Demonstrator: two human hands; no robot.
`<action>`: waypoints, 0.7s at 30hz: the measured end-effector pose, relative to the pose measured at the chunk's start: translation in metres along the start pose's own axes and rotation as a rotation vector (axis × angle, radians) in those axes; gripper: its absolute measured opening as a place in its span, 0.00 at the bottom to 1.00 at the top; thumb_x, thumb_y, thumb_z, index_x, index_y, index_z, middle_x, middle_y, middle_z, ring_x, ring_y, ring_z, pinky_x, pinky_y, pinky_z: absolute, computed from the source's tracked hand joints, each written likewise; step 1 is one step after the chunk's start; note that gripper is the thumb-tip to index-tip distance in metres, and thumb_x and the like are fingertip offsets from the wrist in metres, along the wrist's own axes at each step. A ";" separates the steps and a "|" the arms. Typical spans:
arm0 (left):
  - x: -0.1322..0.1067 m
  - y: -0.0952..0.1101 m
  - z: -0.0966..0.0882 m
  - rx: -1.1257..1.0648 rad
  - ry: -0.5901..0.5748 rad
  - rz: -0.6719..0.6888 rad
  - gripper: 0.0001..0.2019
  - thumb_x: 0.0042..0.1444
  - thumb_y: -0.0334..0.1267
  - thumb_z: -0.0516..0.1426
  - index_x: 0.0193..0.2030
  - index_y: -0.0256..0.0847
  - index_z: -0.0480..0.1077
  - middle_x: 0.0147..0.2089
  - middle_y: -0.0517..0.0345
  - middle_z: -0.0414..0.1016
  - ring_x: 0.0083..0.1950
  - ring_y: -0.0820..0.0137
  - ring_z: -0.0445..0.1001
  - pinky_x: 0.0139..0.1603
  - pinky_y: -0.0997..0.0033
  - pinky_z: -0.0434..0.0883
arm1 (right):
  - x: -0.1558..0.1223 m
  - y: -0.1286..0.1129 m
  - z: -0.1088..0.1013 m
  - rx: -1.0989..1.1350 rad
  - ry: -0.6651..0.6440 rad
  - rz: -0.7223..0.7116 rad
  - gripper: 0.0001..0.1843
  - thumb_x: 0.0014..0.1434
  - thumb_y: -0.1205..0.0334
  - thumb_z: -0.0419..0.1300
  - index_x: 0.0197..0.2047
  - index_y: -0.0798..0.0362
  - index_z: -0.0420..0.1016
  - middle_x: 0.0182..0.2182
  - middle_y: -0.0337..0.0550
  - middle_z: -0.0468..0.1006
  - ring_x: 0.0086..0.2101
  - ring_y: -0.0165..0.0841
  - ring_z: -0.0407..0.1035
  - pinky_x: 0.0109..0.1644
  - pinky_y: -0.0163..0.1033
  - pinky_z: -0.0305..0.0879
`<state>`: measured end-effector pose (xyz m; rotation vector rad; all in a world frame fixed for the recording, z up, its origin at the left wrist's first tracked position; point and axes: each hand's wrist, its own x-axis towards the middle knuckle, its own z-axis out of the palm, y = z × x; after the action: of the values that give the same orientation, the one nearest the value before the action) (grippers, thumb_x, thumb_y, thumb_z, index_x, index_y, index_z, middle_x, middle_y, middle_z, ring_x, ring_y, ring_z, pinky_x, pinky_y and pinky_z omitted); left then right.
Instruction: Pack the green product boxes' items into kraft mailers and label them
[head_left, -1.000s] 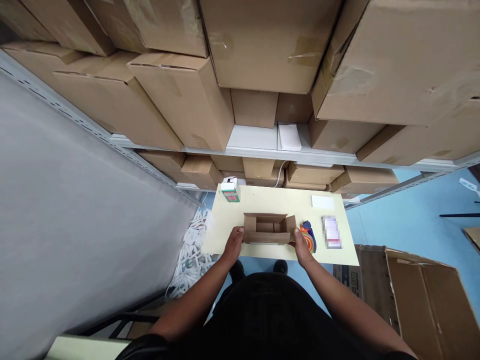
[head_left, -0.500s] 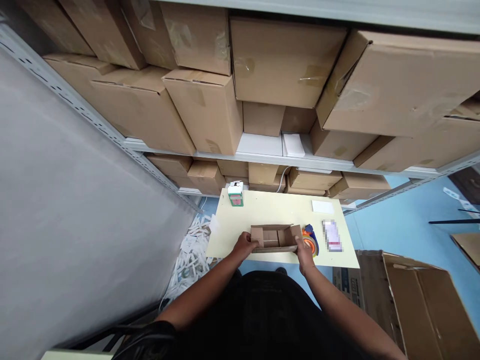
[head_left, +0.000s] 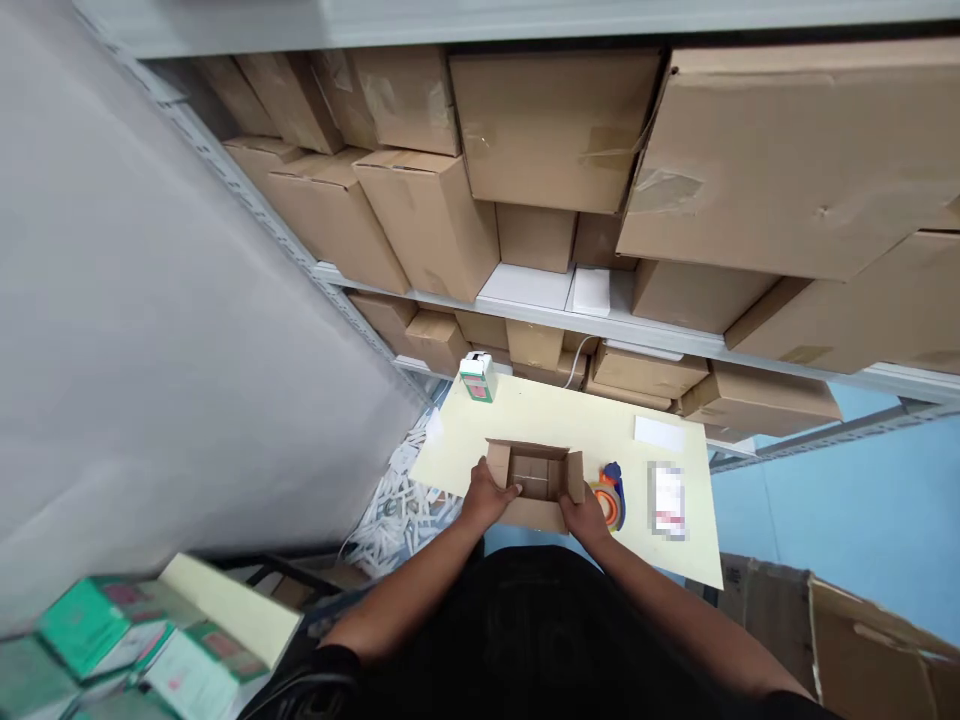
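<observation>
A small open cardboard box (head_left: 534, 515) is held between my two hands at the near edge of the pale yellow table (head_left: 551, 405). Its flaps are spread, and the inside shows no contents. My left hand (head_left: 486, 496) grips the left side, thumb over the near edge. On the right side my right hand (head_left: 585, 512) holds the box near a raised flap; some of its fingers are hidden. Just right of that hand lies a blue and orange tape dispenser (head_left: 613, 492) with a tape roll. A green and white box (head_left: 478, 378) stands at the table's far left corner.
Shelves (head_left: 525, 287) with many cardboard boxes rise behind the table. At right on the table are a white slip (head_left: 658, 433) and a blurred-out item (head_left: 667, 500). Paper scraps (head_left: 401, 500) cover the floor at left. Green and white boxes (head_left: 97, 625) sit lower left; a large open carton (head_left: 862, 640) lower right.
My view has turned left, bringing the green and white boxes into sight at lower left. The near flap of the held box now folds outward toward me, and its right flap stands up.
</observation>
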<state>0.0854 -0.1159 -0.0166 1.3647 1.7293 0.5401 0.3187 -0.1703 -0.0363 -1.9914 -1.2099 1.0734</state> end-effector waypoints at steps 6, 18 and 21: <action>-0.061 0.007 -0.011 -0.129 0.228 -0.014 0.30 0.61 0.46 0.54 0.69 0.41 0.62 0.64 0.47 0.74 0.66 0.56 0.71 0.66 0.58 0.66 | 0.000 -0.023 -0.035 -0.058 -0.099 -0.107 0.24 0.56 0.51 0.56 0.51 0.54 0.76 0.43 0.54 0.83 0.43 0.48 0.77 0.47 0.47 0.72; -0.236 -0.076 -0.091 -0.834 0.751 -0.168 0.34 0.61 0.63 0.52 0.61 0.35 0.72 0.52 0.45 0.82 0.49 0.55 0.80 0.48 0.58 0.76 | -0.095 -0.115 0.040 -0.091 -0.477 -0.172 0.26 0.53 0.51 0.60 0.48 0.60 0.84 0.46 0.57 0.85 0.48 0.50 0.79 0.41 0.40 0.75; -0.292 -0.108 -0.113 -0.931 0.829 -0.156 0.37 0.59 0.67 0.53 0.60 0.35 0.73 0.54 0.43 0.81 0.53 0.52 0.79 0.54 0.55 0.75 | -0.138 -0.132 0.080 -0.124 -0.524 -0.255 0.30 0.53 0.51 0.62 0.54 0.60 0.81 0.50 0.56 0.83 0.52 0.49 0.77 0.46 0.40 0.75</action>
<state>-0.0545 -0.4043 0.0656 0.3214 1.7516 1.7175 0.1550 -0.2329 0.0732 -1.6244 -1.7824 1.4635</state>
